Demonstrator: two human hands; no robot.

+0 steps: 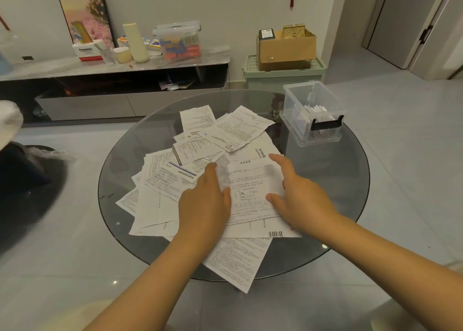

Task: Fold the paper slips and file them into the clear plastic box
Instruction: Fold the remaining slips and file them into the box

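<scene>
A round glass table (120, 180) is carrying a loose heap of printed paper slips (195, 150), fanned out in all directions across its middle and near edge, one sheet overhanging the near rim. At the far right of the table a clear plastic box (313, 112) is sitting open, its long axis running from the near right toward the far left, a black handle (327, 123) facing the near side and a few folded white slips (316, 109) lying inside. On top of the heap, nearest the person, one slip (250, 190) is lying with its long axis running roughly away from the person, tilted slightly left, showing printed lines and a small table too blurred to read; the sheet under it is showing a barcode (275, 234). The left hand (205, 200) is resting flat on the left edge of that slip, fingers straight and close together. The right hand (298, 195) is touching its right edge, thumb and forefinger spread wide apart, the other fingers hidden. On the cabinet (75, 67) behind, a white box (86, 51) is reading "Panasonic".
</scene>
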